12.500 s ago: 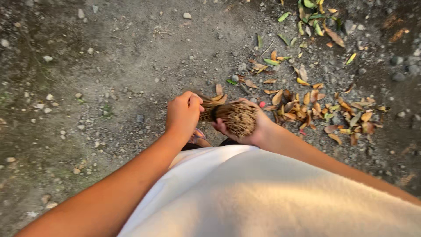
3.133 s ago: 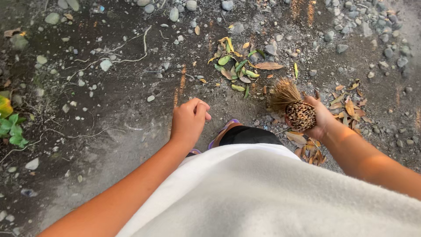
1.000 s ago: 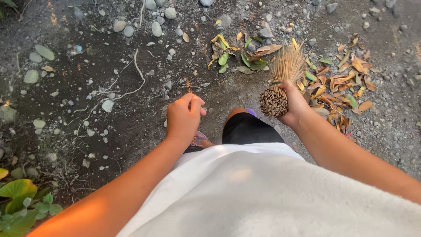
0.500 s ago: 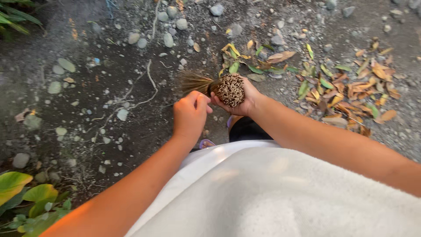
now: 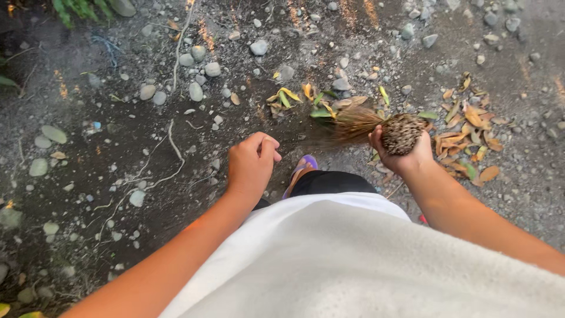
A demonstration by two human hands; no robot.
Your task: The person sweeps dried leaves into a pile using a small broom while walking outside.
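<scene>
Right hand (image 5: 401, 154) grips a brown bundled stick broom (image 5: 385, 127) by its butt, bristles lying toward the green-yellow leaf cluster (image 5: 306, 100). Left hand (image 5: 252, 164) loosely curled, empty, well left of broom.

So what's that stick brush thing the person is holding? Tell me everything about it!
It is a stick broom, a thick bundle of thin, stiff brown sticks bound tightly together, with no long handle. The right hand grips it around the bound end, where the cut tips of the sticks show as a speckled round face. The loose ends fan out to the left, low over the dark gravelly ground, with their tips at a small cluster of green and yellow leaves. The broom lies nearly level. The left hand is apart from it.
</scene>
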